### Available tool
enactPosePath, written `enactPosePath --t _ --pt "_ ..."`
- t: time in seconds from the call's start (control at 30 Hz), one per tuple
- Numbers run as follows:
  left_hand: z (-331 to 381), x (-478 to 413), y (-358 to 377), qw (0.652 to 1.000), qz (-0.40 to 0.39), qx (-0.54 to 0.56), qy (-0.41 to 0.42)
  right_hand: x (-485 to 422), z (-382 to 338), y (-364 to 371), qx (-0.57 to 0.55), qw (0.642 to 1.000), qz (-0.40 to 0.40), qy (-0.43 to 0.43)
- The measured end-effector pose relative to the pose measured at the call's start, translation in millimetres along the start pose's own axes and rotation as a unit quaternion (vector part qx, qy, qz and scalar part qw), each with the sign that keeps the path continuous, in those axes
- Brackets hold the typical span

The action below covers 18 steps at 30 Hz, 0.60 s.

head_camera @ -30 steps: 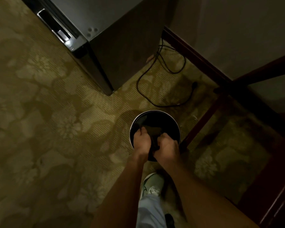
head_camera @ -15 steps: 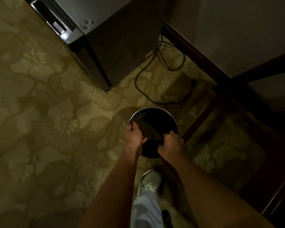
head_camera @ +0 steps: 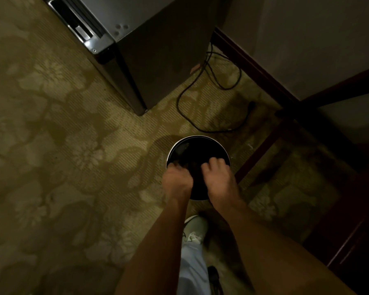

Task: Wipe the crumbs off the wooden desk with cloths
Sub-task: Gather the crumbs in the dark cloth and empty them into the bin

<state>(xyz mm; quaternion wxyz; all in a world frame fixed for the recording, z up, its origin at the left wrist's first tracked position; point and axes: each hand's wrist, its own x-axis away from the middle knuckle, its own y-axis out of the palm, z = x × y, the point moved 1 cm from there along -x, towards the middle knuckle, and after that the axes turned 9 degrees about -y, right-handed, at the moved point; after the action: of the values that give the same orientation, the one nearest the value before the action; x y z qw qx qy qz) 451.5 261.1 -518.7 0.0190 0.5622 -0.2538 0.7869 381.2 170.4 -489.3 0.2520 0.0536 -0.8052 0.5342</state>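
A round waste bin [head_camera: 199,137] with a pale rim and black inside stands on the patterned carpet. Both my hands hover over its near half. My left hand [head_camera: 176,180] and my right hand [head_camera: 218,177] are blurred, with fingers curled. Between them a dark cloth [head_camera: 193,169] hangs over the bin's opening, and each hand seems to grip one side of it. The cloth is hard to tell apart from the black interior. The desk top is out of view; only a dark wooden leg [head_camera: 262,155] and a rail [head_camera: 337,92] show at the right.
A dark cabinet [head_camera: 158,52] stands on the carpet at top centre. A black cable [head_camera: 202,124] loops on the floor behind the bin, along the wooden baseboard [head_camera: 249,60]. My white shoe [head_camera: 195,229] is just below the bin.
My hands moved from apart at the bin's rim back closer together over the opening and are now motion-blurred. The view has shifted slightly.
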Motion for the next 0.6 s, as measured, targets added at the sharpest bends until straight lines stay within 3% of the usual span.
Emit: enactPosePath --t 0.07,0.2,0.23,0.3,0.4,0.43,0.5,0.53,0.6 --pt "-3 -4 -9 0.999 -0.026 0.004 -0.040 1 2 7 0.096 0.979 -0.116 -0.135" --pt "1 -31 -11 0.984 -0.032 0.112 -0.131 -3 9 -9 0.160 0.979 -0.125 -0.003" --pt "0 -34 -10 0.980 -0.034 0.137 -0.140 -2 8 -6 0.179 0.975 -0.130 -0.022" --pt "0 -28 -9 0.984 -0.040 0.144 -0.097 5 6 -8 0.139 0.977 -0.158 -0.044" --pt "6 -8 -13 0.987 0.007 0.163 0.015 4 9 -18 0.029 0.996 -0.071 0.039" --pt "7 -9 -14 0.987 0.038 0.155 0.024 3 6 -19 0.042 0.998 -0.055 0.012" --pt "5 -9 -13 0.991 0.009 0.132 -0.004 8 6 -14 0.013 0.994 -0.101 -0.040" --pt "4 -12 -15 0.994 -0.019 0.107 -0.015 12 5 -17 -0.006 0.991 -0.133 -0.011" --pt "6 -8 -17 0.999 -0.011 0.037 -0.011 18 9 -22 -0.070 0.990 -0.112 0.038"
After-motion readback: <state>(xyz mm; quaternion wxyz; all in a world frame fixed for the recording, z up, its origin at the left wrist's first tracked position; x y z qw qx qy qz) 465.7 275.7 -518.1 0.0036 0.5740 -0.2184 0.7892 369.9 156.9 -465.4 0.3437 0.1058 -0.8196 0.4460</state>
